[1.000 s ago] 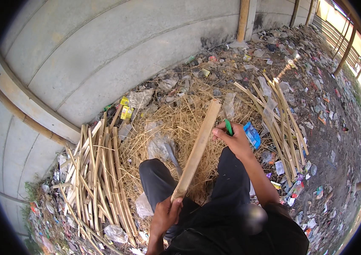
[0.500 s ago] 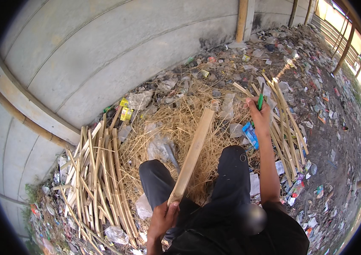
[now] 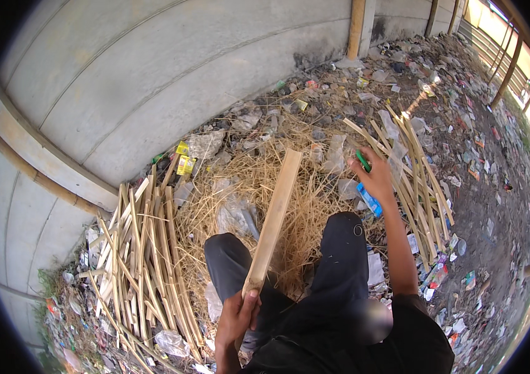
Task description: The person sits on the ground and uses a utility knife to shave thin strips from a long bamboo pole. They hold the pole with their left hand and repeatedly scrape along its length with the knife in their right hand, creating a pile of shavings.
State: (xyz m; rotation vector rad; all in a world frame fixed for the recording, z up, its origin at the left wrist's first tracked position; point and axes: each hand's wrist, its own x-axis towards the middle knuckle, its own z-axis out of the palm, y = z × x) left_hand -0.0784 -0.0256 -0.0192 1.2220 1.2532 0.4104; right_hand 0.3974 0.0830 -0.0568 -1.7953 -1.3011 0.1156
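My left hand (image 3: 237, 316) is closed round the lower end of a split bamboo slat (image 3: 275, 215), which slants upward between my knees, its far end raised above the straw. To the right, my right hand (image 3: 377, 179) grips a green-handled knife (image 3: 363, 160). The knife is apart from the slat, and its blade is hard to make out now. Beneath the slat lies a heap of dry straw-like shavings (image 3: 215, 206). A pile of bamboo strips (image 3: 424, 181) rests on the ground just beyond my right hand.
Another pile of bamboo strips (image 3: 146, 268) lies at the left, near a grey concrete wall (image 3: 171, 68). Litter and plastic scraps cover much of the ground (image 3: 489, 187). A blue packet (image 3: 369, 201) lies below my right wrist. Wooden posts (image 3: 506, 71) stand at far right.
My right hand has moved left and slightly down, turning the knife from upright to tilted. The slat has swung a little to the left and stands steeper in my left hand.
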